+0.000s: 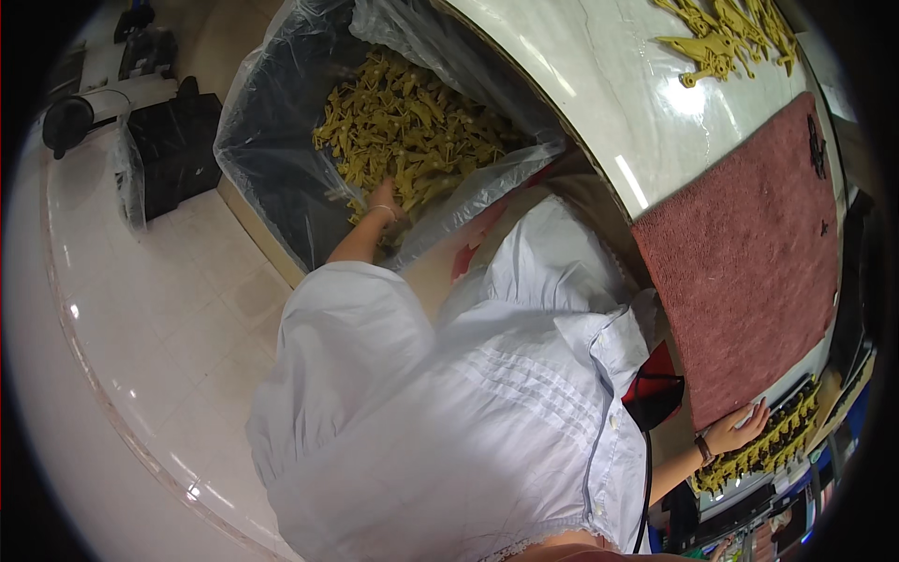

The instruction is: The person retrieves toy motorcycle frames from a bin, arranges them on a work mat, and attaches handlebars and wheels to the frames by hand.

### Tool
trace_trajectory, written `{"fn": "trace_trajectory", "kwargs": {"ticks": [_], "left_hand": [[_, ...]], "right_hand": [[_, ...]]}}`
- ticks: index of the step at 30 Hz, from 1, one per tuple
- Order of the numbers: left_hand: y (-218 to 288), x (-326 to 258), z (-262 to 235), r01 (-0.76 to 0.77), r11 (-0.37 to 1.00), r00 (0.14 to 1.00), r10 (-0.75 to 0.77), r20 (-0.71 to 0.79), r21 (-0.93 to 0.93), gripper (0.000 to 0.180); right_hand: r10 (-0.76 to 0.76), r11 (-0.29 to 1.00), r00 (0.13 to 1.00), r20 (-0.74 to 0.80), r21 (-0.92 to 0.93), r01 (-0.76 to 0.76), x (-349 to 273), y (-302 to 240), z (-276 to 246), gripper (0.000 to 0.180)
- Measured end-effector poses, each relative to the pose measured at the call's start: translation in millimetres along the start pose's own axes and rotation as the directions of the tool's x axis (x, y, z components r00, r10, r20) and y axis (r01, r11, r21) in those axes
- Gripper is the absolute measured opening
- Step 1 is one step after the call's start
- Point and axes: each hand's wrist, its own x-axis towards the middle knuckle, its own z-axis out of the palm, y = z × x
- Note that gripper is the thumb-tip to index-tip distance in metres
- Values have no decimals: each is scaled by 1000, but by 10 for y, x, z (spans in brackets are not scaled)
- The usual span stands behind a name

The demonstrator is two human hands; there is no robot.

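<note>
Inside the plastic-lined box (254, 230), the left hand (384, 200), grip hidden, reaches among many loose yellow parts (417, 122); few lie on the table (585, 103); yellow-and-black rows (766, 442) flank the loosely open, seemingly empty right hand (736, 432).

Far left: a black box (178, 155) on a pale tiled floor (140, 309), with a clear plastic sheet (129, 183) hanging at its left side; near it, a round black object (68, 126) and, toward the upper rim, dark items (147, 51) too dim to identify; upper right: a glossy white tabletop (571, 66) bearing bright reflections; lower right: a red-and-black object (655, 391), kind unclear, and blurred clutter (787, 515), partly blue
</note>
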Motion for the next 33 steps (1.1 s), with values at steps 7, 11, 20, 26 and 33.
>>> {"fn": "trace_trajectory", "kwargs": {"ticks": [7,11,20,26,33], "left_hand": [[-27,-330,-457,-70,989,996,61,-67,-127,109],[-130,-492,-577,-132,975,977,98,-188,-177,100],[-144,-1455,-1513,-505,740,829,273,-488,-444,70],[1098,-2745,-2640,-763,611,587,521,-620,-210,66],[3077,-3224,-3052,-1000,18,12,957,-289,18,72]], "right_hand": [[-91,996,995,-35,-2,91,106,24,-48,31],[-53,998,997,-64,35,55,85,15,16,30],[-134,991,987,-92,-11,133,198,-123,-72,31],[-124,990,988,-96,58,130,349,-598,-111,28],[-268,939,962,51,236,249,671,-1158,-48,27]]}}
